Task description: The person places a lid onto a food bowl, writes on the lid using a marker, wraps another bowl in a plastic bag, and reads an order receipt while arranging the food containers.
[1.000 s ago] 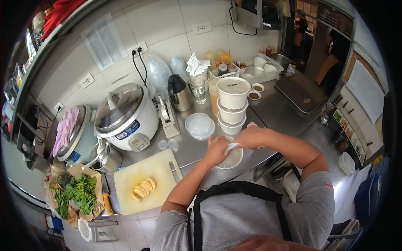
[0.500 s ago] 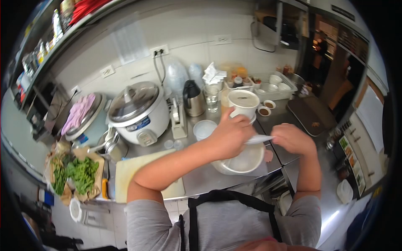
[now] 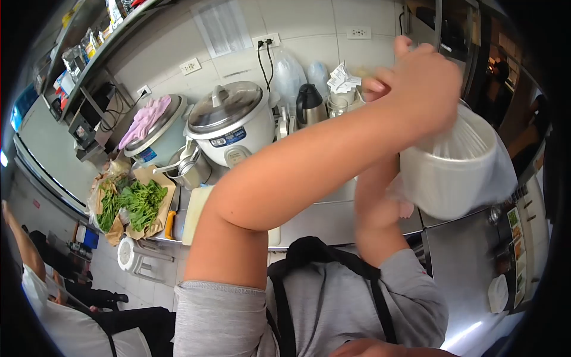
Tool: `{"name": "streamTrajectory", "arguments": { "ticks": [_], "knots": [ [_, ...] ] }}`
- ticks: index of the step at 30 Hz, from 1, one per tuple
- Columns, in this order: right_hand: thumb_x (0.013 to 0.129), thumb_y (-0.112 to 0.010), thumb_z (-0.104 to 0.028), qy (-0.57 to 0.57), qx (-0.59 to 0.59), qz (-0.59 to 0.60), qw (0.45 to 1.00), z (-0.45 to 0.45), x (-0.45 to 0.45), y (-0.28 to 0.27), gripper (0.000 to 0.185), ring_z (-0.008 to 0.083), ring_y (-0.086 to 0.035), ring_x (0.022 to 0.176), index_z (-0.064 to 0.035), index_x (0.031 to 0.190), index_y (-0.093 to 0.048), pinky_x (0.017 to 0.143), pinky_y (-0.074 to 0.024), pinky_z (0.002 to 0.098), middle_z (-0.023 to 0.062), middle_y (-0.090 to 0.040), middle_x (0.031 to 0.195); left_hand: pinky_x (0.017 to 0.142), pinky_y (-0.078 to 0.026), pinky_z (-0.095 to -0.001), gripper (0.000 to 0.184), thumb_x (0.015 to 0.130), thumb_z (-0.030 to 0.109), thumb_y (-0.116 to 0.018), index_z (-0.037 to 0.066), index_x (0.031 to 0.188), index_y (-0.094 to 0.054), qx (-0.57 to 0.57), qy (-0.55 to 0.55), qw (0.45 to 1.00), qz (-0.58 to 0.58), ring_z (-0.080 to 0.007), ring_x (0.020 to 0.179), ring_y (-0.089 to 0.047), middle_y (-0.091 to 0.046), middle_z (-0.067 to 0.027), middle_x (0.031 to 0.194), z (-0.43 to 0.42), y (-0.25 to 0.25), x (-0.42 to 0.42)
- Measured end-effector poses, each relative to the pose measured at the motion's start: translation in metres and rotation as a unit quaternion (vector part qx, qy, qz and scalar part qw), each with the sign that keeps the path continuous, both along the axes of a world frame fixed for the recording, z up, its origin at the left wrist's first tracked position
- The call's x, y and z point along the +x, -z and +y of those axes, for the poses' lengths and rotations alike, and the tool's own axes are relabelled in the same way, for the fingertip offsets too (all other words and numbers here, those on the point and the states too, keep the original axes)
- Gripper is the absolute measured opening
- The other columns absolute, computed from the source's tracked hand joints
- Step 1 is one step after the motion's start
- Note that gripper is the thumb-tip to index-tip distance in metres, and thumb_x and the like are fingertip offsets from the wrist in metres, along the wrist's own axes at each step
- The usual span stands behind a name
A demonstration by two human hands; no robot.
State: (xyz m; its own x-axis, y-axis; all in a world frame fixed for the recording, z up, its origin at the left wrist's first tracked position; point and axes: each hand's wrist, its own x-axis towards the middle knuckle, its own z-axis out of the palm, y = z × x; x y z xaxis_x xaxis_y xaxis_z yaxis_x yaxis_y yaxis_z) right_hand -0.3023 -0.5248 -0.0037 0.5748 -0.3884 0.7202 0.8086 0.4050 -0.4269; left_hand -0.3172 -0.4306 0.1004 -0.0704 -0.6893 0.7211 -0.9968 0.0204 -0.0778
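A large white round tub (image 3: 437,184) hangs tilted inside a clear plastic bag (image 3: 505,172), off to the right and close to the camera. My left hand (image 3: 431,86) is closed around the gathered neck of the bag, above the tub. My left forearm crosses in front of my right arm. Of my right hand (image 3: 376,86), only a few bent fingers show above that forearm, close to my left hand. Its palm and anything it grips are hidden.
A rice cooker (image 3: 229,125) and a steel jug (image 3: 310,106) stand along the wall. Leafy greens (image 3: 143,202) lie on brown paper at the left, beside an orange-handled knife (image 3: 171,225). A white stool (image 3: 132,256) is below. Another person (image 3: 77,321) is at the lower left.
The bagged tub has come up off the counter and swung right, towards the camera. My left hand has risen with the bag neck. My right hand has moved left, behind my left forearm.
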Motion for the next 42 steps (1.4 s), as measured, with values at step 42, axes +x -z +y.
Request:
{"name": "streamTrajectory", "arguments": {
  "ticks": [42],
  "knots": [
    [0.079,-0.049,-0.021,0.104,-0.293,0.59,0.745,0.066,0.055,0.196,0.021,0.0144,-0.052,0.06,-0.0013,0.074,-0.056,0.057,-0.0412,0.0278,0.0058,-0.055,0.063,0.082,-0.032,-0.0301,0.009,0.073,0.007,-0.058,0.005,0.08,-0.052,0.103,0.065,0.79,0.6,-0.0172,0.081,-0.05,-0.056,-0.0065,0.086,0.094,0.337,0.172]
  ]
}}
